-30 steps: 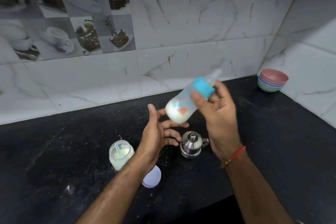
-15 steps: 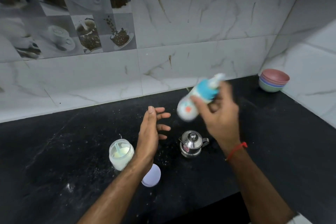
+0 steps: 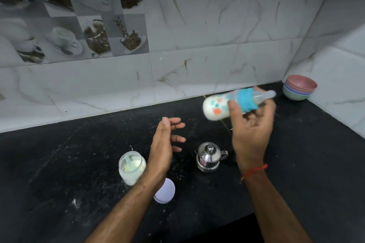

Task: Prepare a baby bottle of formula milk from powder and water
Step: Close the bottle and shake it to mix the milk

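Our right hand grips the capped baby bottle near its blue collar, tilted above the bench; it looks light, smooth, maybe slippery, while our left hand hangs open.

Going off the kettle on our table: powder jar sits left of it, the lid in front-left, bowls stacked way back right in the corner, and the bottle is up above it, tilted, behind-right.
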The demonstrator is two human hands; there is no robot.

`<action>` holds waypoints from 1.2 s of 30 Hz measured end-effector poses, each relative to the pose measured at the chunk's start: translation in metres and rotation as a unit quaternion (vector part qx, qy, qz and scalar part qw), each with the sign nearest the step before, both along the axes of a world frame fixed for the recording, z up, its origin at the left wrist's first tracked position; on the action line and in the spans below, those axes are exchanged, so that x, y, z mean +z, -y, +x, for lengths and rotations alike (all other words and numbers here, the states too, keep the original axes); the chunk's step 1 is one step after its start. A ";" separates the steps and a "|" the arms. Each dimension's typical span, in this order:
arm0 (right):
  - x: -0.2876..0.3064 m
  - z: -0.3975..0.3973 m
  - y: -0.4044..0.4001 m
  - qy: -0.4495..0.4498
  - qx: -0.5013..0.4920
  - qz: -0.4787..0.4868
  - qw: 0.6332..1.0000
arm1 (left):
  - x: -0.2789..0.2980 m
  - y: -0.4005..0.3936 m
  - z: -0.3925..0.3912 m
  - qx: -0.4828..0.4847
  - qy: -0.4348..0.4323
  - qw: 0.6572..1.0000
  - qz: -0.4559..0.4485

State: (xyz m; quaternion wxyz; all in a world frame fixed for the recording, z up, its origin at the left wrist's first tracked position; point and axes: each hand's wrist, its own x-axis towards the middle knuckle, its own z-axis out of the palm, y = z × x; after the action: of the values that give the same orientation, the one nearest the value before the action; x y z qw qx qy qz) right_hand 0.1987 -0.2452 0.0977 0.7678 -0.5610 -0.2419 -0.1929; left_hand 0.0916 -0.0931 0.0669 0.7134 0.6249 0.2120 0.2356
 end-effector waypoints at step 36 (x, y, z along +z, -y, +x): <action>0.044 -0.016 -0.018 -0.028 0.092 0.061 0.993 | 0.012 0.008 -0.001 -0.123 0.016 0.984 -0.129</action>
State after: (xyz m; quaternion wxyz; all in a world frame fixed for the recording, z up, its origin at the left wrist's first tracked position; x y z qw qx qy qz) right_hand 0.1830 -0.2273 0.1422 0.8216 -0.4933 -0.2593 -0.1200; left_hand 0.0905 -0.1016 0.0793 0.8151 0.5450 0.1506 0.1262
